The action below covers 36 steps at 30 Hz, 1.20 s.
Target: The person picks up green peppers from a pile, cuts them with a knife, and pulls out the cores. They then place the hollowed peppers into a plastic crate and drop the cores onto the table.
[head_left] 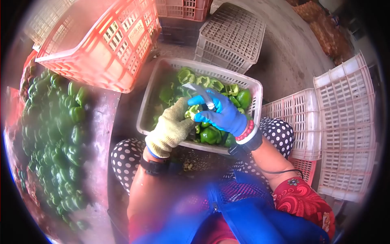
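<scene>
My left hand (170, 129), in a cream knit glove, is closed round a cut green bell pepper (192, 111). My right hand (227, 116), in a blue glove, grips a small knife (208, 100) whose blade points up and to the left, over the pepper. The two hands nearly meet above a white plastic crate (255, 112) that sits between my knees. Cut pepper pieces (215, 84) fill the crate's far side, and a glossy green pepper (210, 135) lies near its front wall. The fingers partly hide the held pepper and the knife handle.
A large heap of green peppers (57, 142) lies on a surface at my left. An orange crate (101, 49) stands at its far end. An upturned grey crate (232, 34) sits beyond the white one. White crates (345, 122) stand at my right; filled sacks (325, 30) lie far right.
</scene>
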Motion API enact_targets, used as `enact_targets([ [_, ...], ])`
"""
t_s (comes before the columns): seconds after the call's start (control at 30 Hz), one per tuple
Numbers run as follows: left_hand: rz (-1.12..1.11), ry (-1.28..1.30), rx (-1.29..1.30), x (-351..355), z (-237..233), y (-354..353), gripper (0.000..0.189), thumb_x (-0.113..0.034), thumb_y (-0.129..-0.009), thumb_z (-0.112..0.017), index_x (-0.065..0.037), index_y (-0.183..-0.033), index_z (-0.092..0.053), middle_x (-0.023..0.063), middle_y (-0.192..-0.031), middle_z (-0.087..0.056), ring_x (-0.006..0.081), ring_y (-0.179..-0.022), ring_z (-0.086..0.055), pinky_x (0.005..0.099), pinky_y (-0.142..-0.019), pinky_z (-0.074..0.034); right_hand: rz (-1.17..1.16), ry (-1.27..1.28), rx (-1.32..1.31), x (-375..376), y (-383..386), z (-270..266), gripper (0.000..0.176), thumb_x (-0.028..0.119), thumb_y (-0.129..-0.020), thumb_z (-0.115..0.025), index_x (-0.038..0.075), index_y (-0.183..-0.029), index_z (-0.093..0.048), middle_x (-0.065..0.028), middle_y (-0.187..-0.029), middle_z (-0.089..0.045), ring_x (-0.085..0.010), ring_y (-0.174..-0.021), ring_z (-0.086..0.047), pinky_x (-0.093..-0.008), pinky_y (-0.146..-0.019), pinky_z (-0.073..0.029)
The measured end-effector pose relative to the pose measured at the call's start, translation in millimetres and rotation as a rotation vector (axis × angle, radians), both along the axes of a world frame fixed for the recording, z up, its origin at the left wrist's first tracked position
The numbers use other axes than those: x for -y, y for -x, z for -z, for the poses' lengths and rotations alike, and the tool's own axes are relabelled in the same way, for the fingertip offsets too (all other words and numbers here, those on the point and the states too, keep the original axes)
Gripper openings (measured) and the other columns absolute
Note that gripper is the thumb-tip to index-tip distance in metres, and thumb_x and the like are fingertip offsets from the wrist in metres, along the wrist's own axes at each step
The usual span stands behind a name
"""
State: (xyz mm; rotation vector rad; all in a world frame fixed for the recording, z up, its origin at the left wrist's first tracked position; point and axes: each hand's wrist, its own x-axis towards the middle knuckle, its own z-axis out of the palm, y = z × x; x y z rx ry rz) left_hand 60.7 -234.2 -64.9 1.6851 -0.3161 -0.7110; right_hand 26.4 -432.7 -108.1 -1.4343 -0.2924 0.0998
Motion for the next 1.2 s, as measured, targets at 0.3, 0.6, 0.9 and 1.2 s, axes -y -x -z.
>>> enact_targets([
  [0.3,-0.099,0.152,-0.334,4.7,29.5,4.3,0.042,-0.008,-0.091,-0.069,-0.005,-0.132,-0.06,0.0069,-0.079,-0.07,0.0144,-0.054,-0.066,0.0273,-0.049,-0.051,0.241,0.486,0.549,-15.3,2.1,8.2,0.016,0.004,-0.091,-0.071,0.006,-0.104,-0.062,-0.0111,-0.097,-0.061,-0.027,-0.083,-0.067,-0.0382,-0.071,-0.057],
  [0.6,-0.168,0.372,-0.461,14.7,26.9,5.2,0.029,-0.002,-0.089,-0.064,0.001,-0.117,-0.06,0.0082,-0.083,-0.066,0.0187,-0.062,-0.065,0.0305,-0.06,-0.055,0.382,-0.198,0.224,-18.8,-3.4,44.1,0.018,0.009,-0.087,-0.074,0.01,-0.102,-0.066,-0.0083,-0.102,-0.066,-0.0246,-0.09,-0.067,-0.0388,-0.076,-0.056],
  [0.9,-0.166,-0.03,0.062,20.6,17.8,2.8,0.038,-0.017,-0.092,-0.073,-0.002,-0.124,-0.059,0.008,-0.095,-0.071,0.0141,-0.07,-0.07,0.0297,-0.064,-0.057,0.43,0.088,-0.333,25.4,-10.6,18.6,0.03,0.015,-0.095,-0.075,0.006,-0.121,-0.065,0.0016,-0.088,-0.064,-0.0054,-0.072,-0.057,-0.023,-0.066,-0.05],
  [1.2,-0.238,0.083,-0.059,14.9,23.6,15.8,0.032,-0.011,-0.094,-0.072,-0.002,-0.122,-0.06,0.01,-0.093,-0.071,0.017,-0.078,-0.071,0.0328,-0.071,-0.06,0.144,0.048,-0.195,-5.3,4.6,-9.0,0.035,0.021,-0.097,-0.073,0.003,-0.126,-0.065,-0.0017,-0.103,-0.07,-0.0055,-0.079,-0.062,-0.0226,-0.067,-0.053],
])
